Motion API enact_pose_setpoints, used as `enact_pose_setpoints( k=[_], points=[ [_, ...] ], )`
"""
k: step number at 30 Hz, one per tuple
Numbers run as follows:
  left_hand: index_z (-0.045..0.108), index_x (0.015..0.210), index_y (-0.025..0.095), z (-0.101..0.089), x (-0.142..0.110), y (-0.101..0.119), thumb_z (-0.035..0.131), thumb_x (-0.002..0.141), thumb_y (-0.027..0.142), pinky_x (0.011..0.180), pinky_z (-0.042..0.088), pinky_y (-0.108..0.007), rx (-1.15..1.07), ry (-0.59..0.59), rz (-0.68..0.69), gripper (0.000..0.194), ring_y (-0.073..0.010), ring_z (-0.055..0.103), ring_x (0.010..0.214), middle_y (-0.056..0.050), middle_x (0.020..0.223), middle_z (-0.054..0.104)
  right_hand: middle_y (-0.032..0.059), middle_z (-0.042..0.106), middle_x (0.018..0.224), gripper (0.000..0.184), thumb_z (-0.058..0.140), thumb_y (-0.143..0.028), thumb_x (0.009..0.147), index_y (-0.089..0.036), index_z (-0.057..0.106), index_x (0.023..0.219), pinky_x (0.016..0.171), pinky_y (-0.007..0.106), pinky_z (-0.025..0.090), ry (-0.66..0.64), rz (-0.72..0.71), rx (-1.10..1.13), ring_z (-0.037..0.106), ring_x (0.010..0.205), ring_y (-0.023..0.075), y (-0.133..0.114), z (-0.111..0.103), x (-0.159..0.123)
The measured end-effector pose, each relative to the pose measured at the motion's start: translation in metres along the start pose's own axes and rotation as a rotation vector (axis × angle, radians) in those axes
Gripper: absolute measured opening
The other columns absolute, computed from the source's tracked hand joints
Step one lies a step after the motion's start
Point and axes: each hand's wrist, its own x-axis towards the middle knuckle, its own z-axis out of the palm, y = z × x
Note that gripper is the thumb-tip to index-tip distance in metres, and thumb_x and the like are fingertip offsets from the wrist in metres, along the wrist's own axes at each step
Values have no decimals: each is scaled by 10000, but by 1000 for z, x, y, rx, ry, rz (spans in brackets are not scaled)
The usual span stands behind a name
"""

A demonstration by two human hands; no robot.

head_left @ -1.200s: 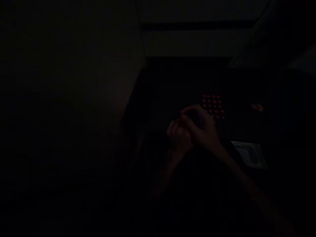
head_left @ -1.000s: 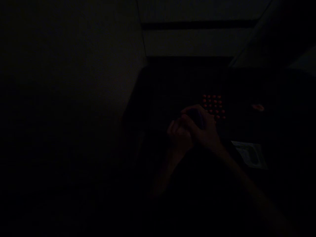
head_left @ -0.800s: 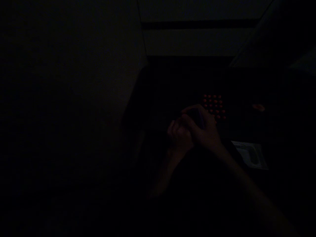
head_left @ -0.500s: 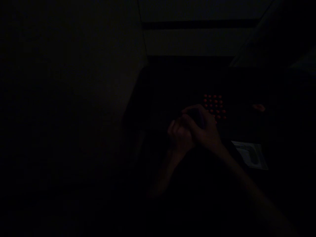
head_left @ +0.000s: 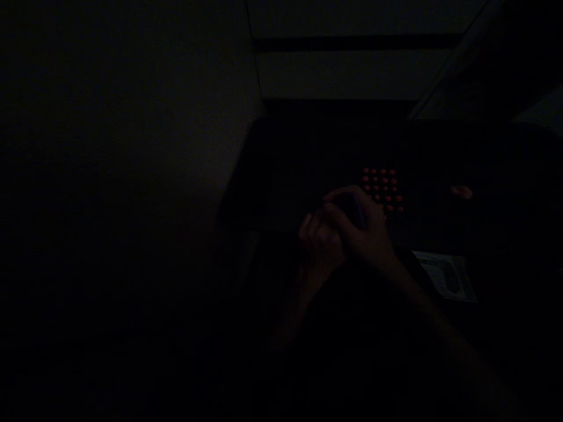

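- Right hand (head_left: pixel 372 231) is gripping 1 dark purplish object (head_left: pixel 358 211).
- Left hand (head_left: pixel 323 240) is curling against it; I cannot tell whether it's holding anything.
- Reddish dots (head_left: pixel 385 180) are showing in rows just beyond.
- 1 pale sheet (head_left: pixel 446 275) is lying beside the right forearm.

A dark worktop (head_left: pixel 299 158) carries rows of small red bits (head_left: pixel 385 180), with one paler piece (head_left: pixel 461 192) lying to their right

No text, label, brand, number or sign can be read (the view is very dark).
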Motion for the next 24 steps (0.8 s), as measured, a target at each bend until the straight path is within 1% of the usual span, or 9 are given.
enact_pose_setpoints(
  k=[5,10,13,20,24],
  points=[
    [665,715,180,-1,0,0,504,856,182,630,399,-357,-3,18,13,213,-212,599,619,-62,614,661,-4,693,923,54,649,-280,900,-250,659,944,804,342,521,3,-9,-1,660,872,186,0,0,0],
    [668,739,189,0,0,0,503,866,196,651,411,-356,4,7,-8,208,-215,614,647,-65,643,680,-7,692,915,57,646,-284,901,-250,657,945,792,343,524,3,-5,-3,661,855,184,1,0,0],
    [663,713,186,0,0,1,503,861,188,626,401,-353,5,22,7,217,-211,605,622,-63,614,664,-6,693,913,52,648,-275,901,-255,659,947,800,347,524,2,-4,-5,662,865,187,1,0,0],
    [664,707,194,0,0,-1,508,859,186,640,399,-353,4,-26,-5,219,-215,613,645,-62,620,664,-3,695,927,51,644,-270,900,-256,657,947,797,353,526,-4,13,-5,664,872,193,0,0,0],
    [665,719,190,0,-1,-1,533,846,185,653,396,-353,-9,-35,-4,184,-217,617,651,-66,638,667,-3,698,938,56,654,-278,899,-257,661,950,815,354,523,-3,4,-2,664,883,193,2,0,-1]
  ],
)
